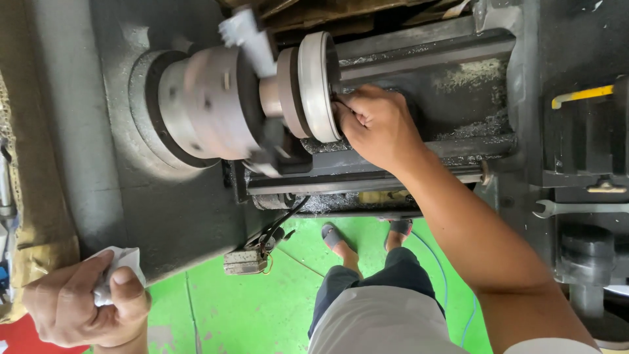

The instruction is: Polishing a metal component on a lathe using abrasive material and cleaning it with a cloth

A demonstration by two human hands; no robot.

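My right hand (379, 124) reaches in from the lower right and presses its fingertips on the flat face of a pale metal disc (317, 85). The disc is mounted on a short shaft in the lathe chuck (203, 105), whose jaws look blurred. My left hand (85, 305) is at the lower left, away from the machine, closed around a crumpled white cloth (121, 262).
The grey lathe bed (419, 59) carries metal chips. At the right, a spanner (576, 208) lies on the dark carriage, above it a yellow-tipped lever (580, 96). A small switch box on a cable (246, 260) hangs over the green floor (262, 308). My legs and sandals show below.
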